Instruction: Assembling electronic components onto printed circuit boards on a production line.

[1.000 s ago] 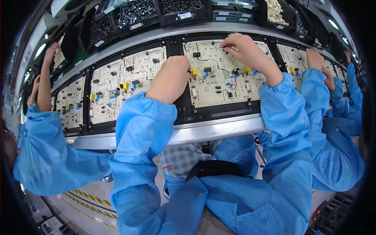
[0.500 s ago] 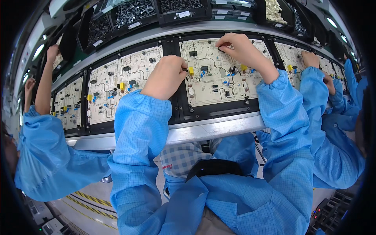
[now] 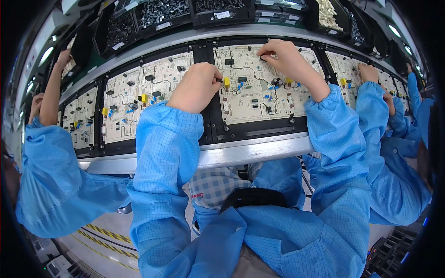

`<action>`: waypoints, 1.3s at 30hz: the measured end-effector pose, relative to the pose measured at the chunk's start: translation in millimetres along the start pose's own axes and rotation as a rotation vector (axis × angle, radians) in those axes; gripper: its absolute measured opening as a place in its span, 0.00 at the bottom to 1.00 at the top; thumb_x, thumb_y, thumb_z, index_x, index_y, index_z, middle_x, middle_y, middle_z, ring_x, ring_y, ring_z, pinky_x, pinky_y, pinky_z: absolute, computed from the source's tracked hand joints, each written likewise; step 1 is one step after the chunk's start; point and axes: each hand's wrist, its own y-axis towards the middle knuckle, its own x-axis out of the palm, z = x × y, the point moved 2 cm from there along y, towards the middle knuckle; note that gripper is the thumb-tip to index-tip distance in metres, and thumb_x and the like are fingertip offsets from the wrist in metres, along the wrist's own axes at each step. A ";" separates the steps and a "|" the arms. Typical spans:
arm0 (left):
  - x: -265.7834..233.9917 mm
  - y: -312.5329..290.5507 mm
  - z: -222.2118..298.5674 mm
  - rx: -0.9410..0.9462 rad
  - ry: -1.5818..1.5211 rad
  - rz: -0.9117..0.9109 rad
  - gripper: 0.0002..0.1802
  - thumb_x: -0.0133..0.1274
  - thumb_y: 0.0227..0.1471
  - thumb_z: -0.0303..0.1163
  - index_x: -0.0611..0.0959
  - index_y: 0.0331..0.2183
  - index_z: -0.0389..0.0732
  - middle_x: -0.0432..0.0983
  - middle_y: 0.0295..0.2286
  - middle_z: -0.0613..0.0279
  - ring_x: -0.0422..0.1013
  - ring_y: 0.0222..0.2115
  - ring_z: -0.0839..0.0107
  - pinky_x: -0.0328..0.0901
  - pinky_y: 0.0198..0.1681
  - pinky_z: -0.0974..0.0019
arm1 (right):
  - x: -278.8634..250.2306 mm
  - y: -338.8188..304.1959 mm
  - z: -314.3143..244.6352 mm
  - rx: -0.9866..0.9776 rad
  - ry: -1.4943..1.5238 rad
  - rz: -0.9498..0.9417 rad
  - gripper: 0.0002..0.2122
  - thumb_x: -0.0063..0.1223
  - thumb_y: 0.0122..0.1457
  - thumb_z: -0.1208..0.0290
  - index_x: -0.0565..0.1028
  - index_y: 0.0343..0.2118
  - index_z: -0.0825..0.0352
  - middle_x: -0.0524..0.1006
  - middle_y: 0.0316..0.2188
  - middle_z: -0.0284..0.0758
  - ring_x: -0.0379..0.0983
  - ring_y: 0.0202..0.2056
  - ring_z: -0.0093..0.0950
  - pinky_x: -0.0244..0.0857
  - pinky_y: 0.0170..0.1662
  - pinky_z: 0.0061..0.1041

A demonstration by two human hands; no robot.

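A cream circuit board (image 3: 241, 116) in a black frame lies before me, set with yellow blocks, black parts and small blue parts. My left hand (image 3: 195, 88) is over the board's left edge, beside a yellow block (image 3: 226, 82). Its thumb and fingers are pinched on a small dark component (image 3: 219, 80), mostly hidden. Over the upper middle of the same board, my right hand (image 3: 285, 59) is closed with fingertips down on a small black component (image 3: 263, 58). Whether either component touches the board, I cannot tell.
More framed boards (image 3: 125, 120) stand in line along the metal rail (image 3: 250, 155). Behind them are black bins (image 3: 162, 14) of dark parts and a bin of cream parts (image 3: 328, 14). Blue-sleeved co-workers reach in at the left (image 3: 51, 180) and right (image 3: 371, 104).
Both my hands keep their pinch and stay almost in place over the board. The view has shifted slightly. At the far left, a co-worker's lower hand has moved a little.
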 end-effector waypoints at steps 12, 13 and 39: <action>-3.9 -0.2 0.4 -0.007 -0.015 -0.029 0.10 0.55 0.45 0.23 0.82 0.33 0.32 0.77 0.28 0.48 0.74 0.31 0.59 0.69 0.37 0.63 | -36.2 32.0 8.2 0.043 -0.039 0.202 0.12 0.54 0.56 0.69 0.75 0.42 0.65 0.76 0.23 0.37 0.72 0.25 0.27 0.67 0.32 0.23; -3.2 1.9 4.9 -0.019 -0.052 -0.051 0.09 0.56 0.44 0.23 0.82 0.32 0.32 0.76 0.29 0.45 0.74 0.33 0.52 0.68 0.39 0.59 | -47.3 43.4 24.5 0.002 -0.125 0.295 0.12 0.54 0.57 0.69 0.75 0.44 0.63 0.75 0.22 0.35 0.69 0.24 0.22 0.65 0.30 0.20; -19.0 -4.3 2.7 0.091 0.208 0.210 0.08 0.55 0.39 0.20 0.75 0.27 0.32 0.73 0.27 0.46 0.71 0.33 0.49 0.67 0.39 0.54 | -92.5 183.3 126.0 0.119 -0.336 0.047 0.08 0.56 0.46 0.71 0.79 0.31 0.64 0.79 0.28 0.39 0.76 0.32 0.35 0.69 0.40 0.30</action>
